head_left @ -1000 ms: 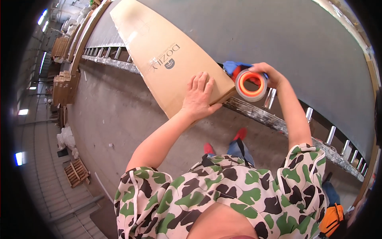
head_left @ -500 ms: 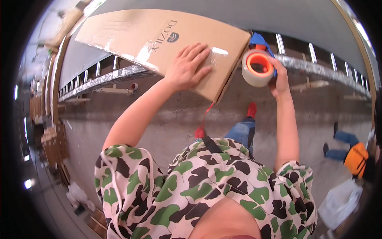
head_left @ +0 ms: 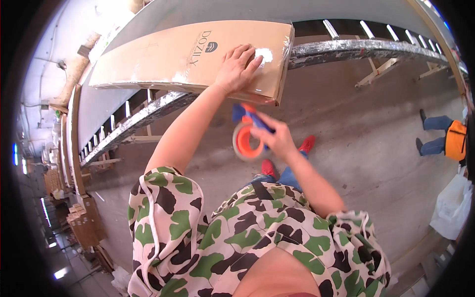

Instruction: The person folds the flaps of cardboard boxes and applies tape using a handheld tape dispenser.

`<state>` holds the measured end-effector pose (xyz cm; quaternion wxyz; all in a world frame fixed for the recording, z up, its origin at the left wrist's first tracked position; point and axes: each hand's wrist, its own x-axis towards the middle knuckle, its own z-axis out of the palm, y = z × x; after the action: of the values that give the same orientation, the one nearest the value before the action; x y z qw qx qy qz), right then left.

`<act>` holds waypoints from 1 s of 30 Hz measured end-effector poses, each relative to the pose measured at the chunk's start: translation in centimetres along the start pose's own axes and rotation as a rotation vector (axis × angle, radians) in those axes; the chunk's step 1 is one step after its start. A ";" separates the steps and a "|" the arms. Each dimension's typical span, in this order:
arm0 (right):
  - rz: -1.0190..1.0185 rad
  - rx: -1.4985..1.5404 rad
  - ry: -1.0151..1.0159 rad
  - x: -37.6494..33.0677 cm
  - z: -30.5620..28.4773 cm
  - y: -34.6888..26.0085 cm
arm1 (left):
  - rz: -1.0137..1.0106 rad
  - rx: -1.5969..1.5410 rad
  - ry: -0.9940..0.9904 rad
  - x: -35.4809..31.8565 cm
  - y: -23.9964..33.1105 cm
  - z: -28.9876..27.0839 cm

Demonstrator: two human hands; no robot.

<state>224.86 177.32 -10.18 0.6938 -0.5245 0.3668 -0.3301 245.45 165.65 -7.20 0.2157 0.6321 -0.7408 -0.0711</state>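
A long brown cardboard box (head_left: 163,54) lies across the roller conveyor, with shiny clear tape along its near edge and its right end. My left hand (head_left: 238,68) rests on top of the box near that right end, fingers extended against the cardboard. Just below the box's near right corner, my right hand (head_left: 277,133) grips a blue tape dispenser (head_left: 260,122) by its handle. A roll of clear tape with an orange core (head_left: 247,142) sits on the dispenser, slightly blurred by motion.
The conveyor's metal side rail (head_left: 346,47) runs left and right, with bare rollers (head_left: 330,28) past the box. A grey surface (head_left: 316,11) lies beyond. At right stand another person's legs beside an orange bag (head_left: 455,140) and a white plastic bag (head_left: 452,205). Cardboard stacks (head_left: 85,222) are at left.
My right hand has carried the tape dispenser from the box's right end leftward and down, below its near edge. The box has turned to lie more level, my left hand still on it.
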 end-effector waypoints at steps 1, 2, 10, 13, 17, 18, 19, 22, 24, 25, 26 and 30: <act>0.027 0.117 -0.057 1.8 0.1 -0.7 | -0.039 -0.058 -0.058 0.2 -0.3 -0.6; 0.046 0.228 -0.111 3.6 0.1 -1.3 | -0.009 -0.013 -0.122 0.6 -0.2 -1.3; 0.187 0.266 -0.304 0.4 -5.7 3.8 | 0.236 0.463 -0.566 -1.2 1.2 -6.4; 0.113 0.553 0.026 -1.8 -12.9 4.8 | 0.212 0.529 -0.563 -1.4 1.2 -6.4; 0.069 0.051 0.112 0.5 -11.2 0.8 | 0.237 0.558 -0.570 -0.9 1.3 -6.2; 0.041 0.235 0.114 -0.8 -7.8 2.2 | 0.244 0.565 -0.570 -0.8 1.4 -6.4; -0.031 0.417 0.100 -2.3 -5.5 3.8 | 0.244 0.561 -0.568 -1.1 1.0 -6.6; -0.173 -0.128 -0.176 -4.8 -0.4 6.9 | 0.229 0.509 -0.570 -1.9 0.0 -6.9; 0.026 0.086 -0.019 -1.4 -0.7 5.6 | 0.216 0.429 -0.574 -1.1 -0.2 -7.0; 0.029 0.154 -0.026 -0.1 -2.2 6.1 | 0.199 0.424 -0.563 -1.0 0.3 -7.1; 0.155 0.319 -0.070 0.4 -4.0 6.9 | 0.191 0.418 -0.565 -1.4 1.3 -7.0; 0.471 1.094 -0.048 -5.1 -10.1 5.7 | 0.235 0.470 -0.407 -4.3 -1.4 -5.2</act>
<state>214.02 177.99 -16.75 0.9259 -0.0028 0.2344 -0.2962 249.31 170.41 -4.06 -0.0817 0.5478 -0.8326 0.0024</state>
